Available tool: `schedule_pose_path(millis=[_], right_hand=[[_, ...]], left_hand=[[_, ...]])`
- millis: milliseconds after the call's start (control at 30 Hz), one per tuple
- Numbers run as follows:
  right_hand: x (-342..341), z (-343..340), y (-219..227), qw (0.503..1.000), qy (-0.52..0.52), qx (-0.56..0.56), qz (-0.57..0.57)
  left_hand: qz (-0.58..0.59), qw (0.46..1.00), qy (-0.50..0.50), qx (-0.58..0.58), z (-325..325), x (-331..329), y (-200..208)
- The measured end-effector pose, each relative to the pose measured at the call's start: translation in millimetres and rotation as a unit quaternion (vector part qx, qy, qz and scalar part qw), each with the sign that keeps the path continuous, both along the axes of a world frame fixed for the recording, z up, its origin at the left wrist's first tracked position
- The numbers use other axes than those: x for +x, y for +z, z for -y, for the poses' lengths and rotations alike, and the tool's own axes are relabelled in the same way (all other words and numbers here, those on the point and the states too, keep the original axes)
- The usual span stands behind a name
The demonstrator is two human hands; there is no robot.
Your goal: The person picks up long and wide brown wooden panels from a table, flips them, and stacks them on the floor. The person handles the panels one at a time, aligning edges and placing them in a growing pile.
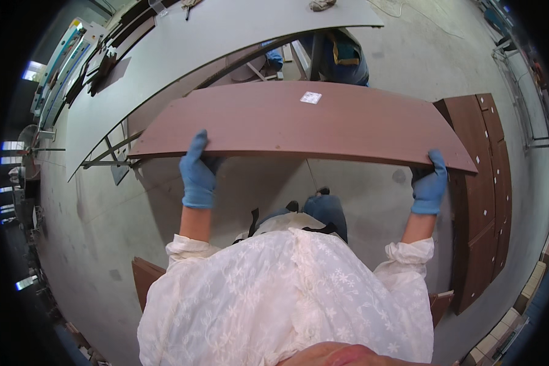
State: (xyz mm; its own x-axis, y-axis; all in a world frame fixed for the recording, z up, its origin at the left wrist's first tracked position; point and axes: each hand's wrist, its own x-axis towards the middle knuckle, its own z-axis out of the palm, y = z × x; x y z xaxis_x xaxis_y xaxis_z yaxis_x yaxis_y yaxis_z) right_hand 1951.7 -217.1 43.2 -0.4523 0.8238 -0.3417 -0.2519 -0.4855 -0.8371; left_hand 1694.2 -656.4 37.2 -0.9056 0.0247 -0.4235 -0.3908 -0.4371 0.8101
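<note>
A long reddish-brown wooden board [250,122] stretches across in front of me, with a small white label [311,97] near its far edge. My left hand [198,174], in a blue glove, grips the near edge left of the middle, thumb on top and fingers underneath. Toward the right end of the same edge, my blue-gloved right hand [430,183] holds on in the same way. The fingers below the board are mostly hidden. Beyond the board, and partly covered by it, stands a large white-topped table [226,43].
Stacked brown boards [470,140] with small white labels stand on the right. Dark strips [104,70] lie at the table's left end. A dark blue bin-like object [346,61] sits beyond the board. More brown board [145,277] shows low on the left. A fan [29,143] stands far left.
</note>
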Motion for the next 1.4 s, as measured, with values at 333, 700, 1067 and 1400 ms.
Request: schedule_pose_path(millis=[333, 700, 1067, 1400], right_hand=[[-278, -89, 15, 0.988, 0.142, 0.002, -0.056], [-499, -125, 37, 0.963, 0.263, -0.063, 0.013], [-597, -124, 62, 0.913, 0.393, 0.021, 0.108], [-658, -274, -84, 0.918, 0.089, 0.377, 0.085]], left_hand=[[-0.043, 0.996, 0.069, -0.045, -42, -188, 35], [0.006, 0.988, 0.124, -0.096, -42, -339, 46], [0.117, 0.98, 0.018, -0.158, -20, -470, 77], [0.142, 0.963, -0.03, -0.227, -43, -567, 111]])
